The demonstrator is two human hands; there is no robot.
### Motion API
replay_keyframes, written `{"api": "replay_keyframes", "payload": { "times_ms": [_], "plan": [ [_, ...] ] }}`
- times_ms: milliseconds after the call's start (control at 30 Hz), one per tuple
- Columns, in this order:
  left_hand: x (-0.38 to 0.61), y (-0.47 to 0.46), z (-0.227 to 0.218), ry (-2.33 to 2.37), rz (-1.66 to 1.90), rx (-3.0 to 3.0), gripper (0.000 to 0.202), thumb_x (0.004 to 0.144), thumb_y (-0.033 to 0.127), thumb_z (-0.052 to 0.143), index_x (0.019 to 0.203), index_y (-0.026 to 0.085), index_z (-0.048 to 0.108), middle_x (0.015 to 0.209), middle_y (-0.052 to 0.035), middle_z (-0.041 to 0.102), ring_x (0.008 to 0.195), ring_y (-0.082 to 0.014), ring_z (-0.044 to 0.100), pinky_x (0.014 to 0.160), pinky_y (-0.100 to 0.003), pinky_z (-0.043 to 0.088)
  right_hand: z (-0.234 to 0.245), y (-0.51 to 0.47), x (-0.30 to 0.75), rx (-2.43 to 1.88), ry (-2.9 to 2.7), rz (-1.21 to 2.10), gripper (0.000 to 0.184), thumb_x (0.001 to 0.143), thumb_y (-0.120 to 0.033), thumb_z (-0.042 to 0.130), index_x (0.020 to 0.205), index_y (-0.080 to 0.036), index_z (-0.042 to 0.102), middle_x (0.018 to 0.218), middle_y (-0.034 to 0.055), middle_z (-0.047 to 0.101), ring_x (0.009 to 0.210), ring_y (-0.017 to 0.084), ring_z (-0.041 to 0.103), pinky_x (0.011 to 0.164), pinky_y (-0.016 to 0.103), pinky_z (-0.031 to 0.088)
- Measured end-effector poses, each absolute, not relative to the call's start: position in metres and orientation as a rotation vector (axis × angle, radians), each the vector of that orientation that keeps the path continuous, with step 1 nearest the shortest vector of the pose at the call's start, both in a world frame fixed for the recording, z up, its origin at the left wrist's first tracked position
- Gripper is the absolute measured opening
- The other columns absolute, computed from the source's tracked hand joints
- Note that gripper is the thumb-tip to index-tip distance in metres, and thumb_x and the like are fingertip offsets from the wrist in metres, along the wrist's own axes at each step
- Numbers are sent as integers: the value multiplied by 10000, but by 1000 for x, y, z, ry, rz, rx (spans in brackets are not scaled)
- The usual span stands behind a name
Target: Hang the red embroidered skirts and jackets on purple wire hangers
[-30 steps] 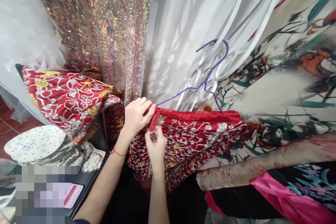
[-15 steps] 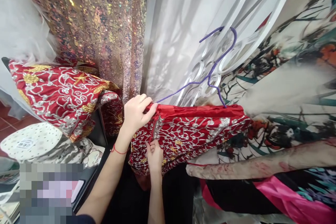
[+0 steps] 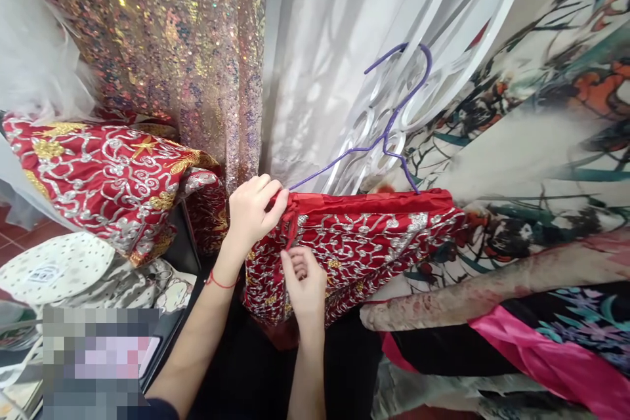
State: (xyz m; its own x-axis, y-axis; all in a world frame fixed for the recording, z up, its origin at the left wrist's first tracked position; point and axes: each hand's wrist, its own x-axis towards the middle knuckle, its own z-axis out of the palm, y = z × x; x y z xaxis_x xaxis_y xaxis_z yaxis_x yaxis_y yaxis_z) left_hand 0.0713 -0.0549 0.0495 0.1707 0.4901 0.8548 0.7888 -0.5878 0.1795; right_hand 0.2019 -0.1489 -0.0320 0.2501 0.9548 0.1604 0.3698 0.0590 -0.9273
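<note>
A red skirt (image 3: 344,256) with silver and gold embroidery hangs by its red waistband (image 3: 369,202) from a purple hanger (image 3: 394,119). My left hand (image 3: 253,210) is closed around the left end of the waistband, where the hanger's lower arm runs in under the fabric. Below it, a thin red tie (image 3: 291,230) dangles from the waistband over the embroidery. With fingers curled, my right hand (image 3: 306,275) pinches the lower end of this tie between thumb and forefinger. The inside of my left grip is hidden.
Another red embroidered garment (image 3: 108,177) lies at left, beside a dotted white fabric item (image 3: 59,269). A sequined cloth (image 3: 197,46) and a white curtain (image 3: 315,65) hang behind. White hangers (image 3: 443,85) and a floral garment (image 3: 531,177) are at right; pink-and-black fabric (image 3: 531,354) lies lower right.
My right hand has shifted slightly right and up, its fingers more curled. The red tie now shows hanging below the waistband. My left hand keeps its hold; the view has shifted slightly.
</note>
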Motion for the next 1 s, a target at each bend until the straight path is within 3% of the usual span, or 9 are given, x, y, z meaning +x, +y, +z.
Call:
{"api": "replay_keyframes", "payload": {
  "times_ms": [133, 367, 600, 767, 867, 1000],
  "plan": [
    [70, -54, 51, -1209, -1377, -2147, 355, 1036, 297, 389, 752, 185, 570, 720, -24, 549, 682, -161, 479, 668, -303, 376, 21, -138, 182, -1225, -1104, 625, 370, 893, -497, 626, 1057, -165, 620, 635, -44, 599, 532, 90, 539, 520, 201, 425],
    [69, -61, 52, -1218, -1364, -2161, 417, 1056, 278, 290, 778, 179, 585, 719, -31, 552, 676, -167, 488, 664, -312, 376, 42, -112, 170, -1123, -958, 726, 331, 852, -502, 638, 803, -180, 583, 504, -62, 552, 425, 88, 479, 471, 218, 394],
    [68, -56, 51, -1225, -1372, -2252, 398, 1011, 461, 426, 753, 194, 571, 721, -26, 546, 685, -170, 487, 658, -310, 381, 21, -131, 183, -1294, -1267, 769, 237, 819, -360, 618, 678, -205, 508, 435, -111, 419, 406, 52, 329, 480, 198, 322],
    [68, -54, 50, -1225, -1421, -2268, 423, 1035, 419, 339, 775, 194, 585, 738, -38, 561, 695, -179, 489, 672, -321, 377, 37, -134, 178, -1191, -1086, 631, 305, 855, -483, 639, 914, -188, 592, 480, -105, 460, 419, 75, 394, 461, 200, 332],
    [68, -56, 50, -1211, -1427, -2254, 475, 1050, 352, 234, 792, 190, 598, 737, -47, 549, 689, -187, 487, 673, -329, 376, 50, -121, 174, -1267, -1021, 558, 395, 849, -588, 636, 836, -196, 591, 469, -84, 484, 417, 90, 441, 499, 218, 384],
    [68, -57, 51, -1195, -1406, -2228, 462, 1051, 357, 256, 796, 187, 602, 734, -44, 540, 682, -183, 482, 658, -322, 363, 54, -103, 174, -1418, -1027, 401, 448, 886, -628, 556, 733, -207, 578, 486, -51, 540, 441, 102, 481, 560, 232, 407]
  ]
}}
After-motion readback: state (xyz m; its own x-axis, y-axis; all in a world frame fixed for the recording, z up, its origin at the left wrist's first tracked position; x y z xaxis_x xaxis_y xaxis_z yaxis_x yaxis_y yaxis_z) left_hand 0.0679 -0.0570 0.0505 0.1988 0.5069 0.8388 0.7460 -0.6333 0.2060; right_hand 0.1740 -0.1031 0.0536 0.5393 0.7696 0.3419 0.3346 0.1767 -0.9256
